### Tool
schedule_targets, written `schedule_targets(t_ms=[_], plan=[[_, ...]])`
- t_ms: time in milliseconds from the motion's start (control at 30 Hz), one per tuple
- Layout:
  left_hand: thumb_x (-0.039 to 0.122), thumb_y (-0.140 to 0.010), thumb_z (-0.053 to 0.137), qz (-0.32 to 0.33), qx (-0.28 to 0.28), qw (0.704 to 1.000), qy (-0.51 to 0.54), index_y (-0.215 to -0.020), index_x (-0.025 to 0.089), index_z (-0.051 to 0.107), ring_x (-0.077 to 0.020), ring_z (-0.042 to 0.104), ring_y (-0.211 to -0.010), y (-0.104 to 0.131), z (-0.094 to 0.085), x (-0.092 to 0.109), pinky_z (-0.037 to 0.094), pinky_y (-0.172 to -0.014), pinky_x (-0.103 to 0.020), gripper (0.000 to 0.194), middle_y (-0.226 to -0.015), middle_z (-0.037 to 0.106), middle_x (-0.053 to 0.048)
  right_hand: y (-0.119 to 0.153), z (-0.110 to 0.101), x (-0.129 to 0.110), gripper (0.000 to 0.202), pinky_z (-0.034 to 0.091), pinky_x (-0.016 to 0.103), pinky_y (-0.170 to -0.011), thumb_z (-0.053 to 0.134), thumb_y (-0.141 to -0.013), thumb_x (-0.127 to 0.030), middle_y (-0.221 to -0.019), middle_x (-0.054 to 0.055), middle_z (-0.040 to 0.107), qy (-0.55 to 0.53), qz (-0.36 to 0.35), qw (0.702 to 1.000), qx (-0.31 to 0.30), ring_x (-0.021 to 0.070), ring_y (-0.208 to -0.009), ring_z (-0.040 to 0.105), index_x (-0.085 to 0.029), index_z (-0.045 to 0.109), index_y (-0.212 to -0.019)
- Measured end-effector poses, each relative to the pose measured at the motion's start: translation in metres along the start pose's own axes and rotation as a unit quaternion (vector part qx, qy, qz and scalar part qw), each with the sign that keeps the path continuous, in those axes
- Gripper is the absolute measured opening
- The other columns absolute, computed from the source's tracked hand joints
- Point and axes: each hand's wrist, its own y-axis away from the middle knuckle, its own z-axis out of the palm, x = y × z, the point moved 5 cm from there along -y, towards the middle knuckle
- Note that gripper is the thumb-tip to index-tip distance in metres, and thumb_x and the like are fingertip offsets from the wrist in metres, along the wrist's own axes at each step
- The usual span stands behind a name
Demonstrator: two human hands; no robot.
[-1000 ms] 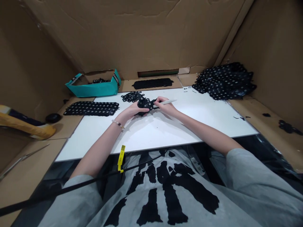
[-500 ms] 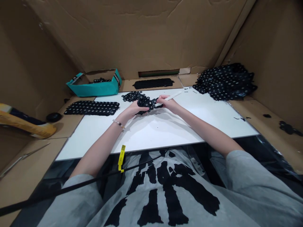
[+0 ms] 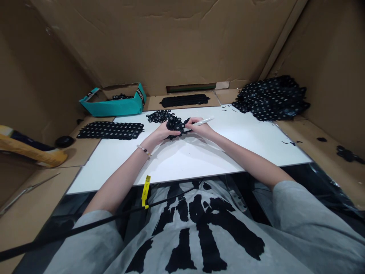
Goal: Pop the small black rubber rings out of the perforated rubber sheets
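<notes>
Over the white board [image 3: 159,163], my left hand [image 3: 164,131] grips a bunched black sheet with round holes [image 3: 174,123], thumb across its near side. My right hand [image 3: 198,126] is closed round a white pen-like tool [image 3: 205,121], whose lower end meets the right part of the black sheet. The tool's tip is too small to make out. Small black rings [image 3: 156,116] lie in a heap just behind and left of my left hand.
A teal box [image 3: 114,107] holds black pieces at the back left. Dotted black sheets [image 3: 111,130] lie at the left, a dark stack [image 3: 185,100] at the back, and a large dotted pile [image 3: 270,99] at the back right. Tweezers [image 3: 31,187] rest at the far left.
The white tool has tilted flatter, its upper end lower and further left. My right hand has shifted slightly left, and the black sheet is bunched closer to my left hand.
</notes>
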Motion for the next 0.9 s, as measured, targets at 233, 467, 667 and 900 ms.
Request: schedule_targets(t_ms=[233, 467, 667, 900], plan=[[0.024, -0.044, 0.094, 0.013, 0.024, 1.000, 0.014, -0.088, 0.014, 0.069, -0.0208, 0.065, -0.079, -0.001, 0.000, -0.003, 0.053, -0.074, -0.035, 0.051, -0.085, 0.072, -0.003, 0.006, 0.007, -0.011, 0.021, 0.042, 0.033, -0.075, 0.060, -0.082, -0.035, -0.073, 0.003, 0.065, 0.143, -0.080, 0.986, 0.032, 0.0202, -0.078, 0.057, -0.022, 0.055, -0.065], [0.022, -0.045, 0.094, 0.006, 0.003, 1.000, 0.026, -0.088, 0.015, 0.068, -0.0217, 0.066, -0.081, 0.000, 0.000, 0.001, 0.053, -0.077, -0.036, 0.051, -0.084, 0.072, -0.003, 0.007, 0.008, -0.014, 0.021, 0.039, 0.036, -0.087, 0.059, -0.085, -0.029, -0.078, 0.005, 0.065, 0.189, -0.116, 0.973, 0.058, 0.0229, -0.087, 0.057, -0.023, 0.052, -0.067], [0.022, -0.047, 0.095, -0.024, 0.008, 0.999, 0.033, -0.091, 0.015, 0.064, -0.0177, 0.064, -0.076, 0.002, 0.000, -0.001, 0.053, -0.074, -0.033, 0.055, -0.083, 0.071, -0.002, 0.006, 0.008, -0.013, 0.021, 0.040, 0.035, -0.085, 0.058, -0.087, -0.028, -0.079, 0.004, 0.065, 0.204, -0.116, 0.970, 0.062, 0.0226, -0.088, 0.058, -0.023, 0.051, -0.067], [0.020, -0.049, 0.095, -0.029, -0.009, 0.998, 0.047, -0.093, 0.015, 0.064, -0.0154, 0.064, -0.073, -0.001, 0.000, -0.008, 0.052, -0.070, -0.030, 0.054, -0.083, 0.071, -0.001, 0.005, 0.010, -0.010, 0.022, 0.041, 0.034, -0.085, 0.057, -0.087, -0.026, -0.077, 0.004, 0.065, 0.217, -0.121, 0.967, 0.064, 0.0214, -0.085, 0.057, -0.023, 0.050, -0.067]])
